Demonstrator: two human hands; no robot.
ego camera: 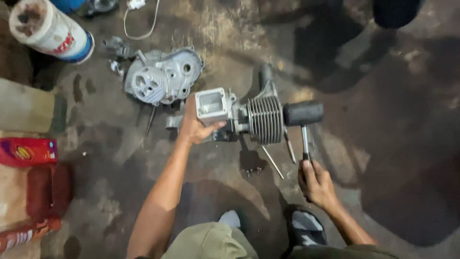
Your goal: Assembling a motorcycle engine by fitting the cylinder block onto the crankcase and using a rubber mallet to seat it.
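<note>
**Engine block braced on an oil-stained floor, mallet raised beside it**

I am looking down at a bare concrete floor [383,158], dark with oil patches and shadow, where the work is laid out low so both arms can reach it from a crouch. At the centre lies the engine assembly [239,117], on its side, its finned cylinder [265,120] pointing toward three o'clock. My left hand [195,127] grips the square cast housing at the nine o'clock end, fingers wrapped over its edge and thumb across the front, apparently to hold the block steady against a knock. My right hand [314,184], at five o'clock from the engine, is clenched around the thin handle of a rubber mallet [303,114], whose black head sits just beside the cylinder fins (I cannot tell whether it touches them).

At eleven o'clock a second crankcase half [163,76] rests apart, set aside within reach. Long studs [272,162] and small bolts lie loose at six o'clock below the cylinder. A white roll [48,29] sits at ten o'clock, and red packets [28,151] at nine o'clock along the frame edge. My sandalled foot [306,228] is planted near the right wrist.
</note>
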